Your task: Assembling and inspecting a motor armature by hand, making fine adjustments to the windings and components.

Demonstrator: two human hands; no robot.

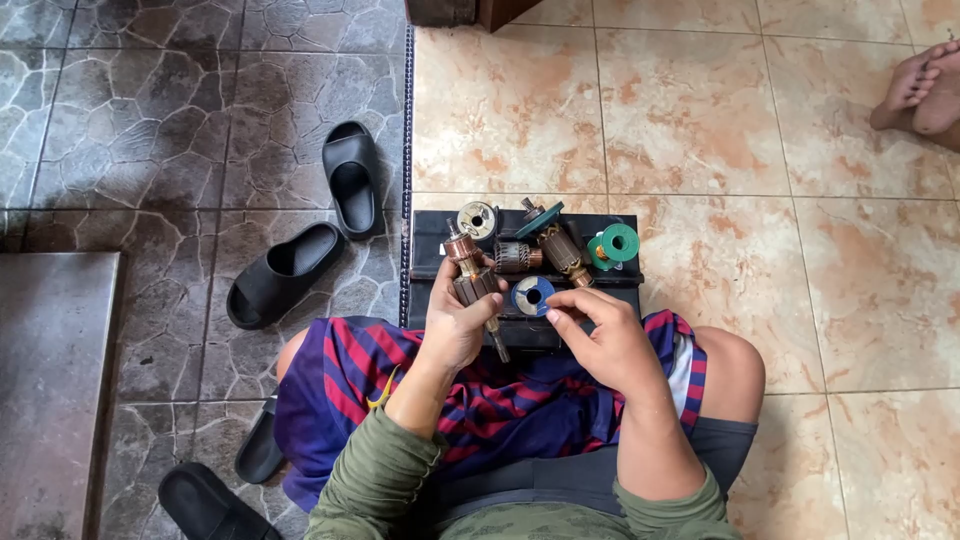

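Note:
My left hand (452, 322) grips a motor armature (474, 285) with a copper commutator at its top and a steel shaft pointing down. My right hand (600, 335) is beside it, fingertips pinched close to a blue spool of wire (531, 296); whether a wire is held I cannot tell. Both hands hover over a black board (428, 240) resting in front of my knees. On the board lie a second armature (563, 252), a smaller wound part (516, 257), a green spool (614, 243) and a pale spool (477, 219).
Two black slides (352, 178) (283, 273) lie on the dark stone floor to the left, and two more (208, 503) sit near my left leg. Another person's bare feet (925, 90) are at the top right on the beige tiles. A grey slab (55, 380) is at far left.

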